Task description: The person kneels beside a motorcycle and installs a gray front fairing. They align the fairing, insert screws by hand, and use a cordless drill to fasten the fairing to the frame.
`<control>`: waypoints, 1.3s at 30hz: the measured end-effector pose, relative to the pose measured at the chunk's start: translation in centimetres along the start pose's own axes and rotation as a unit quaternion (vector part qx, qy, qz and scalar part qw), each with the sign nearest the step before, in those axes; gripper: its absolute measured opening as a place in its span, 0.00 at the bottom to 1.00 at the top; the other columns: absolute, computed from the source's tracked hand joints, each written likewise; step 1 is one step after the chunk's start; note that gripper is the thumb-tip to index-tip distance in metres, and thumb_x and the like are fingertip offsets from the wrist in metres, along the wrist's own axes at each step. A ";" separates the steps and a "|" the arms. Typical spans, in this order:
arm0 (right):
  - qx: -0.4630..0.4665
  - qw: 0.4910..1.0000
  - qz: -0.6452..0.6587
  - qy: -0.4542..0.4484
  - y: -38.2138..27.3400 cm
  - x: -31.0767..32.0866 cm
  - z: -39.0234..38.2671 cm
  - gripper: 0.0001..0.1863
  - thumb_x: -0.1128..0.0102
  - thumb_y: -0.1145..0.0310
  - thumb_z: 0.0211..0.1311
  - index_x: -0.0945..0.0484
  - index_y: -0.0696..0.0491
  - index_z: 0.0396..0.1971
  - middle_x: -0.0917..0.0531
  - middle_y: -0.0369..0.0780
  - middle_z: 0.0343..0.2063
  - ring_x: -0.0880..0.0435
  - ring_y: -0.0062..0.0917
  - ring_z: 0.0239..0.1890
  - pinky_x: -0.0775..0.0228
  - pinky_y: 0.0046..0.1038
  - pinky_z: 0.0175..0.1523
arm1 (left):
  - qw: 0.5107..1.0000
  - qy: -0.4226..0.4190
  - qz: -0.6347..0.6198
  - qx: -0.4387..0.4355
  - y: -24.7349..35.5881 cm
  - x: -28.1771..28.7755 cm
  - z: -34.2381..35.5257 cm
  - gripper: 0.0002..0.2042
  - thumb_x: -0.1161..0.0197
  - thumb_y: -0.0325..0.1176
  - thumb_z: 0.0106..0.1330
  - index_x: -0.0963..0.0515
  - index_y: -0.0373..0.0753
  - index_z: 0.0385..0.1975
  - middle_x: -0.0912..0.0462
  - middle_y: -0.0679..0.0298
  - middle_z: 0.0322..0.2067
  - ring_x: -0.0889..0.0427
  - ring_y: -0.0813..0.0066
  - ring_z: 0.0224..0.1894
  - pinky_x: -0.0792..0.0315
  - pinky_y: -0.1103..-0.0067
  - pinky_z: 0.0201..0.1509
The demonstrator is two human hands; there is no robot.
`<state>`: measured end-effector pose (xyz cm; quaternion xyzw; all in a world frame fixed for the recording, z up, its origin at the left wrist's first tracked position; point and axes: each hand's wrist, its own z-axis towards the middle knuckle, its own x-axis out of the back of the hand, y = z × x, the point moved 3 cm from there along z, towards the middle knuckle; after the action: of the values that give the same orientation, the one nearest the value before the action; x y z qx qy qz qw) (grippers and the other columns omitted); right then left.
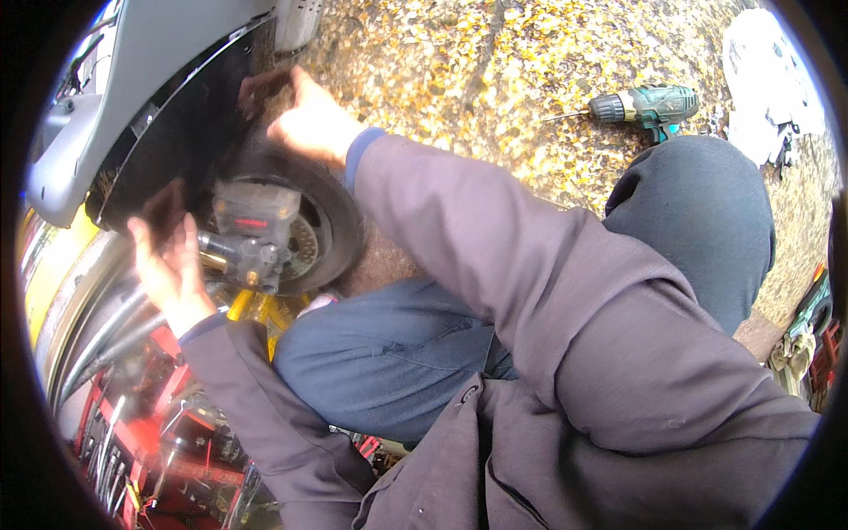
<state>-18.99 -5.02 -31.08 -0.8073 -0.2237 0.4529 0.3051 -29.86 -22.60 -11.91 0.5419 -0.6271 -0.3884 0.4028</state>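
A glossy black curved panel [190, 119] lies between my hands, beneath grey bodywork [168, 53], and mirrors my fingers. My left hand [172, 274] is at its lower edge, palm up, with fingers stretched and apart. At the panel's far right edge, my right hand [314, 124] has its thumb and forefinger spread. The fingertips of both hands reach the shiny surface; whether they press on it or only rest there, I cannot tell. Just below the panel is a small black-tyred wheel [349, 221] with a drilled brake disc [305, 243] and a grey brake caliper [261, 252].
On the speckled ground [424, 53] lies a green and black cordless drill [649, 106], bit pointing left. Beyond it is a white plastic bag [768, 71]. Red trays of tools [168, 433] stand at the lower left. My bent knees [698, 221] are close to the wheel.
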 end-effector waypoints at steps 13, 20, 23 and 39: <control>0.113 0.989 0.094 0.023 1.3 0.1 2.7 0.30 0.47 0.89 0.46 0.28 0.59 0.55 0.18 0.42 0.53 0.21 0.30 0.58 0.32 0.30 0.63 | 0.998 -0.013 0.054 -0.042 -0.6 1.0 -0.4 0.27 0.33 0.46 0.67 0.25 0.32 0.58 0.22 0.53 0.59 0.26 0.62 0.64 0.38 0.63 0.72; 0.110 0.986 0.118 0.048 0.7 -0.6 3.6 0.29 0.47 0.89 0.46 0.27 0.59 0.53 0.19 0.42 0.50 0.22 0.30 0.54 0.33 0.30 0.63 | 0.995 -0.011 -0.092 -0.033 -2.7 -3.3 0.7 0.15 0.37 0.35 0.71 0.22 0.32 0.52 0.20 0.50 0.55 0.25 0.58 0.62 0.38 0.60 0.73; 0.103 0.980 0.165 0.041 0.2 -0.5 2.7 0.30 0.49 0.90 0.44 0.27 0.59 0.53 0.20 0.41 0.50 0.23 0.30 0.55 0.35 0.29 0.64 | 0.996 -0.034 -0.081 0.020 -4.6 -5.4 0.5 0.15 0.35 0.35 0.70 0.22 0.34 0.51 0.19 0.56 0.52 0.22 0.60 0.57 0.33 0.60 0.70; 0.047 0.949 0.312 0.029 -1.4 0.4 1.0 0.51 0.50 0.91 0.42 0.57 0.67 0.73 0.37 0.54 0.69 0.38 0.38 0.71 0.44 0.26 0.71 | 0.999 -0.051 0.019 -0.002 -9.3 -11.2 -0.3 0.28 0.29 0.36 0.64 0.32 0.26 0.59 0.24 0.44 0.54 0.23 0.54 0.58 0.29 0.63 0.68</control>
<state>-19.77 -3.50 -30.72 -0.8343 0.0694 0.5121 0.1921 -25.19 -12.52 -21.32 0.5086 -0.6560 -0.4091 0.3789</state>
